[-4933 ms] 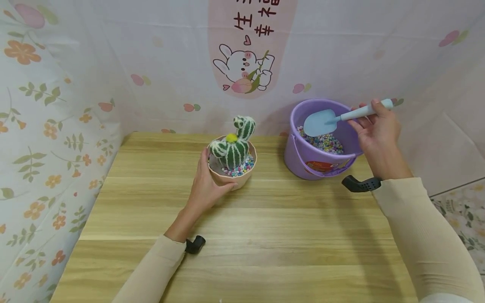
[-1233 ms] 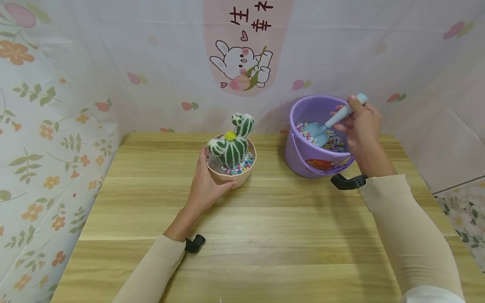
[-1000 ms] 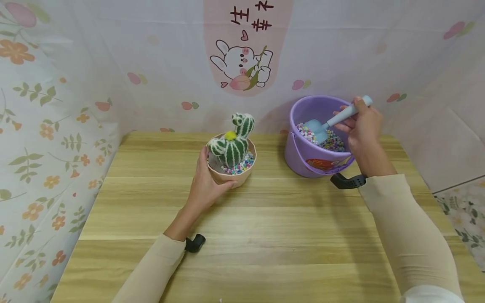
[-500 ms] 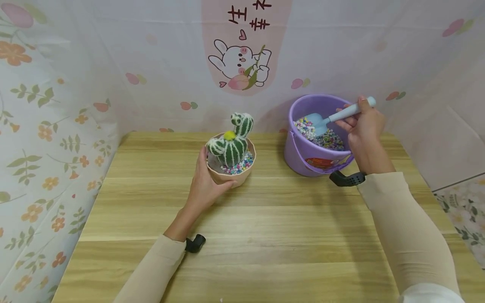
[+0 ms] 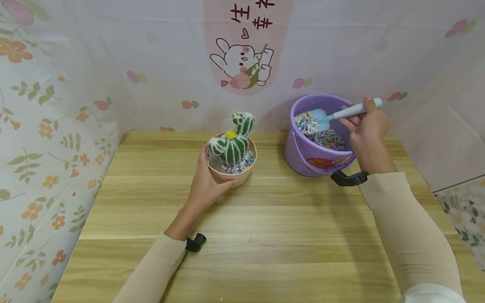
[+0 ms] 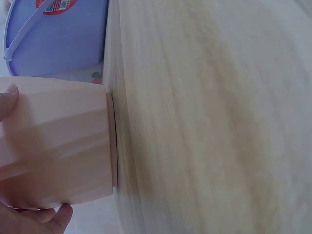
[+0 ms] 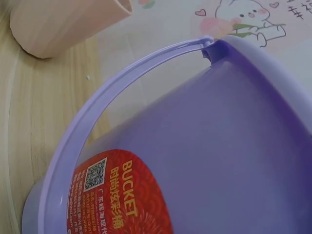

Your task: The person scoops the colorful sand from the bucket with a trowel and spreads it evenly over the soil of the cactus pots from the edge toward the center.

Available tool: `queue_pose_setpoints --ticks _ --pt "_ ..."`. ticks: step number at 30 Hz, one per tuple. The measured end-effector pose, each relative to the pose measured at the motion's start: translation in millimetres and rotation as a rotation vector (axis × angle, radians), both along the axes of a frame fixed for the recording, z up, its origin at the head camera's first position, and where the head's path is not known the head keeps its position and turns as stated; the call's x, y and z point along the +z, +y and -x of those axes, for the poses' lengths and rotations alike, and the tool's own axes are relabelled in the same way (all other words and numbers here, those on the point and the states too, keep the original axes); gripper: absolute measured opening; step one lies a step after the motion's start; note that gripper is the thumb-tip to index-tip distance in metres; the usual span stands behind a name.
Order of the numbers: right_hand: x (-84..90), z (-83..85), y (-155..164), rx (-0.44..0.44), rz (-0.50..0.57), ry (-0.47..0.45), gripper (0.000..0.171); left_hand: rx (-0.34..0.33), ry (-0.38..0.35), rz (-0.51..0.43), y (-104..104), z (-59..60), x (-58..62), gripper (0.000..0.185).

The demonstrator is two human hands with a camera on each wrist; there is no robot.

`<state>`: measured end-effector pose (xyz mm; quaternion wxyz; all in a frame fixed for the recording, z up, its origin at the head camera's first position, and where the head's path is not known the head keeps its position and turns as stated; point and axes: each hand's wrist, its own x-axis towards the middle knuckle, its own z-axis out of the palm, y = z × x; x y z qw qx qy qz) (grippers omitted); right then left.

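Note:
My left hand [image 5: 206, 183] grips a peach flowerpot [image 5: 242, 179] standing on the table, thumb at the front and fingers round the left side. In the pot sits a knitted green cactus [image 5: 233, 149] with a yellow tuft, with colourful pebbles [image 5: 243, 165] at its right. My right hand [image 5: 369, 126] holds a light blue hand shovel [image 5: 352, 111] by its handle, inside the mouth of a purple bucket [image 5: 299, 158]. Colourful pebbles [image 5: 306, 123] lie heaped on the shovel's blade, above more in the bucket. In the left wrist view, fingertips [image 6: 61, 218] press the pot's wall.
The bucket's handle [image 7: 92, 107] hangs down over its front, by a red label [image 7: 122, 195]. Behind the wooden table [image 5: 246, 235] hangs a printed cloth [image 5: 163, 54]; a floral cloth [image 5: 57, 168] borders the left side. A tiny pebble [image 7: 88, 78] lies on the table.
The shovel, lowered among the pebbles about a second ago, has come up loaded with them, its handle tilting flatter and shifting right. My left hand and the pot stay put.

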<state>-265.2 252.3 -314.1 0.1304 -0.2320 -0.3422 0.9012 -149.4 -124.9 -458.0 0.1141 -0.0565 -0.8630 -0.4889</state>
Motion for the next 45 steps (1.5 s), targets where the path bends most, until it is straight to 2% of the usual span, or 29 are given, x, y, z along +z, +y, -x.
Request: queue_pose_setpoints --ticks 15,20,32,38,45 --pt "12.9 -1.9 15 -0.037 0.095 0.045 0.026 0.015 0.046 0.011 2 0.6 0.7 0.125" --pt "12.3 -2.2 18 -0.019 0.124 0.059 0.026 0.02 0.066 0.01 2 2.2 -1.1 0.126" --pt "15.0 -12.1 16 0.016 0.194 0.051 0.027 0.029 0.053 0.002 5 1.7 -0.8 0.126" --pt "15.2 -18.4 10 0.074 0.248 0.061 0.028 0.045 0.066 0.004 6 0.3 -1.4 0.126" --pt "11.9 -24.7 2 0.126 0.26 0.05 0.034 0.062 0.091 0.006 9 -1.0 -2.2 0.126"
